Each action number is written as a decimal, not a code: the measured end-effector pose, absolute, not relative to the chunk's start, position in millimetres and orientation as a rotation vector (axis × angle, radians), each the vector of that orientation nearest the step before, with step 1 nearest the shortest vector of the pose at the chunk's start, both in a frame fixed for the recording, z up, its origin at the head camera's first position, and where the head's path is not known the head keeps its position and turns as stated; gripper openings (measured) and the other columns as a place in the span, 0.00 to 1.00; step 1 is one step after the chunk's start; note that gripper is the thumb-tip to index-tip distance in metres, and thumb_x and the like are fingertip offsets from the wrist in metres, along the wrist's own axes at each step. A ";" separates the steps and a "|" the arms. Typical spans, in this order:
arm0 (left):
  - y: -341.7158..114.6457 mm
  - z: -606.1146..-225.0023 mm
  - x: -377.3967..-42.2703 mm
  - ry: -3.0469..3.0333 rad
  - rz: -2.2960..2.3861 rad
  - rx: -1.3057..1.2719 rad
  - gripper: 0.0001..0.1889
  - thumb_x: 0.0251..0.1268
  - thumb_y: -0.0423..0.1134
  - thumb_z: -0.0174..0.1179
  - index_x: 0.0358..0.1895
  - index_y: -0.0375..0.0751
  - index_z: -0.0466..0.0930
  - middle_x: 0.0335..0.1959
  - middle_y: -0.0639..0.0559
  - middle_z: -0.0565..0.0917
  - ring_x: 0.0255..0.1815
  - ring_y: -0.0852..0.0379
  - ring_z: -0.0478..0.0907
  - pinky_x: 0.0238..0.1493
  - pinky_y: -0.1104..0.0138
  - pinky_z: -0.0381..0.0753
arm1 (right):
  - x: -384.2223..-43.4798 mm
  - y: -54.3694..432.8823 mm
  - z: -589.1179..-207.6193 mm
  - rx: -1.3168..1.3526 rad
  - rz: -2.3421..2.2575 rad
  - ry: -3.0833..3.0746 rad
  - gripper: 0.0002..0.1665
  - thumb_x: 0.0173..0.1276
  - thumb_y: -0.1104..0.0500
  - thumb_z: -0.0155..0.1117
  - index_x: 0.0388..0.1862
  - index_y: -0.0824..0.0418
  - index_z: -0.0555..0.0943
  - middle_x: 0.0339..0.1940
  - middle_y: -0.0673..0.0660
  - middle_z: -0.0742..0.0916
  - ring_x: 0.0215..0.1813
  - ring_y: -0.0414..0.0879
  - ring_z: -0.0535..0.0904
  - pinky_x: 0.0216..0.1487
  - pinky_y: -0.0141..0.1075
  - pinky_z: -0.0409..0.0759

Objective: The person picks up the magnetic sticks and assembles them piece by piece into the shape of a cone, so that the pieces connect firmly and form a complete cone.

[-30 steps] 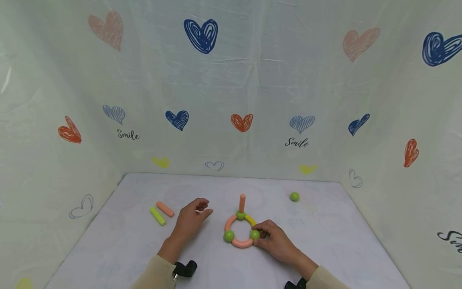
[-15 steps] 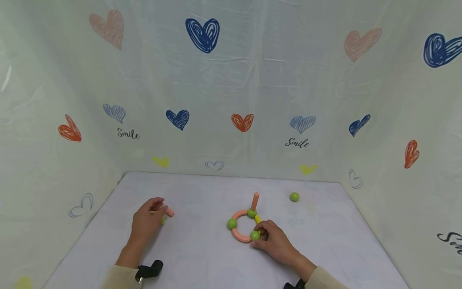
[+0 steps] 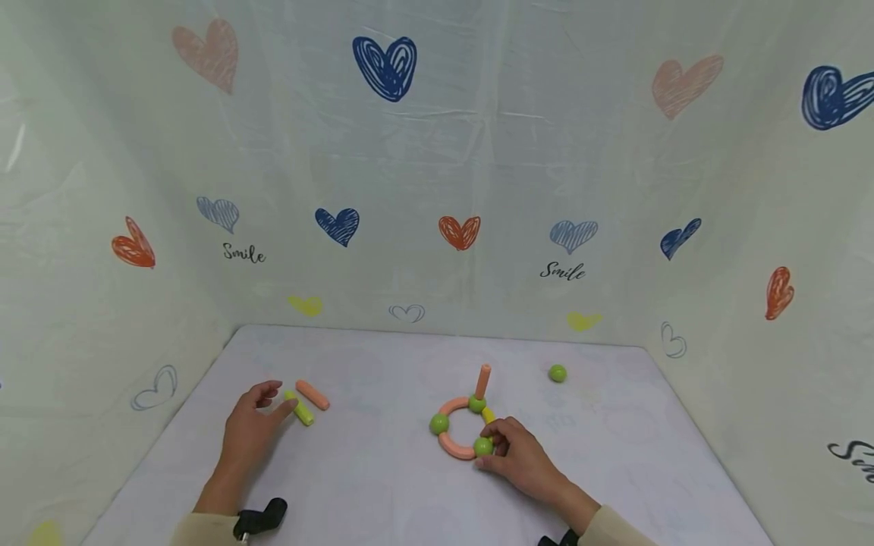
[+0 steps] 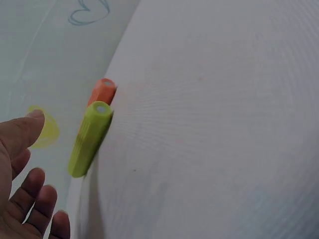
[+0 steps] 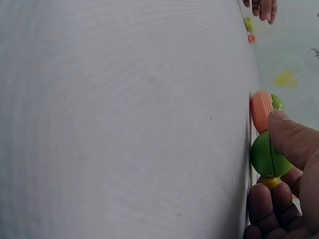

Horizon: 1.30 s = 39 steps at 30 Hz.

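Observation:
My right hand pinches a green ball at the near right of a toy ring. Curved orange rods, a yellow curved rod and more green balls make up that ring. From the ball at its far side a straight orange rod points away from me. On the left, my left hand has its fingers spread and nothing in them. Its thumb tip is right by a straight yellow-green rod on the table. Just past that lies a straight orange rod.
A loose green ball sits at the back right of the white table. A white curtain printed with hearts encloses the table at the back and both sides.
My left hand has moved left from beside the ring, over the two loose rods, then back to their left side. The ring has turned clockwise, with my right hand still on its ball.

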<state>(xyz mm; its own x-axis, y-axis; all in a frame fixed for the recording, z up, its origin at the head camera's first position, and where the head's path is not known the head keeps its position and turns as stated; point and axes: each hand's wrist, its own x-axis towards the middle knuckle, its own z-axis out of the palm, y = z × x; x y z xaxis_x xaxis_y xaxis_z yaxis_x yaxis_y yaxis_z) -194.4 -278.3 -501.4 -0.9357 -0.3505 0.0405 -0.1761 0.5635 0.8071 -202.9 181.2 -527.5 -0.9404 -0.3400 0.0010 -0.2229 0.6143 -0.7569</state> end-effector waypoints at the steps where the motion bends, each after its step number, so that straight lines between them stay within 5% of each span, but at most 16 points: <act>1: -277.8 -504.4 -195.5 -2.607 -1.309 0.454 0.31 0.74 0.45 0.67 0.72 0.33 0.70 0.68 0.32 0.74 0.68 0.37 0.69 0.65 0.45 0.70 | -202.9 181.1 -527.2 -0.473 -1.236 2.689 0.25 0.61 0.48 0.83 0.52 0.55 0.82 0.42 0.49 0.79 0.40 0.39 0.75 0.39 0.29 0.76; 18: -265.1 -522.5 -206.3 -2.664 -1.215 0.437 0.35 0.68 0.44 0.70 0.70 0.29 0.66 0.65 0.29 0.72 0.68 0.32 0.71 0.64 0.36 0.69 | -201.8 181.2 -525.7 -0.468 -1.251 2.681 0.25 0.62 0.47 0.82 0.52 0.56 0.83 0.42 0.49 0.79 0.40 0.39 0.75 0.40 0.29 0.76; 31: -286.1 -512.0 -191.0 -2.711 -1.123 0.449 0.26 0.69 0.32 0.60 0.69 0.27 0.71 0.63 0.26 0.75 0.61 0.31 0.78 0.55 0.41 0.79 | -202.8 181.3 -526.5 -0.483 -1.264 2.676 0.25 0.63 0.47 0.82 0.52 0.55 0.83 0.42 0.49 0.79 0.40 0.39 0.75 0.40 0.29 0.76; 39: -301.2 -510.7 -182.4 -2.738 -1.142 0.418 0.24 0.71 0.30 0.52 0.69 0.27 0.72 0.63 0.29 0.81 0.63 0.33 0.78 0.61 0.41 0.77 | -203.6 181.3 -527.9 -0.466 -1.251 2.687 0.25 0.62 0.46 0.82 0.51 0.55 0.83 0.41 0.49 0.79 0.39 0.39 0.75 0.39 0.29 0.76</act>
<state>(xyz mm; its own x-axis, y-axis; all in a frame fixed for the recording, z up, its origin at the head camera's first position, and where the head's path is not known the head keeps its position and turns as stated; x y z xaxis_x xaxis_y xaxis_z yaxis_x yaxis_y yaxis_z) -182.4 -301.2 -510.7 -0.9506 -0.3093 0.0269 -0.1986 0.6722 0.7132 -203.6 181.3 -527.9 -0.9420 -0.3355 0.0031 -0.2183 0.6058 -0.7651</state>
